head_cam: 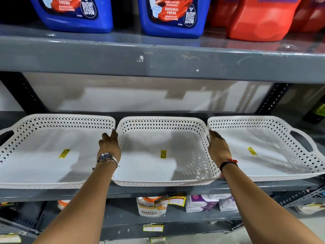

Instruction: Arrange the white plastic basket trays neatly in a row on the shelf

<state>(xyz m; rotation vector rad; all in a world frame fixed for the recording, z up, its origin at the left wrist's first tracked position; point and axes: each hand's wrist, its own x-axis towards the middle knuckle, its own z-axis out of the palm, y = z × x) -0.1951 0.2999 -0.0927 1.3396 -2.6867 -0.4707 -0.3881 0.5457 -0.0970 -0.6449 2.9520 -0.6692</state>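
Observation:
Three white perforated basket trays stand side by side on the grey shelf (pixel 158 191): the left tray (pixel 40 155), the middle tray (pixel 163 120) and the right tray (pixel 263 161). Each has a yellow price sticker inside. My left hand (pixel 110 147), with a wristwatch, grips the middle tray's left side wall. On the tray's right side wall rests my right hand (pixel 218 147), fingers closed around the handle. The middle tray's front rim sits at the shelf's front edge, its sides touching both neighbours.
Above, a grey shelf (pixel 158 62) carries two blue toilet-cleaner jugs (pixel 172 16) and red jugs (pixel 260 18). Below the tray shelf stand a bottle with an orange cap (pixel 151 206) and small white boxes (pixel 202 202). Dark perforated uprights (pixel 270 99) frame the bay.

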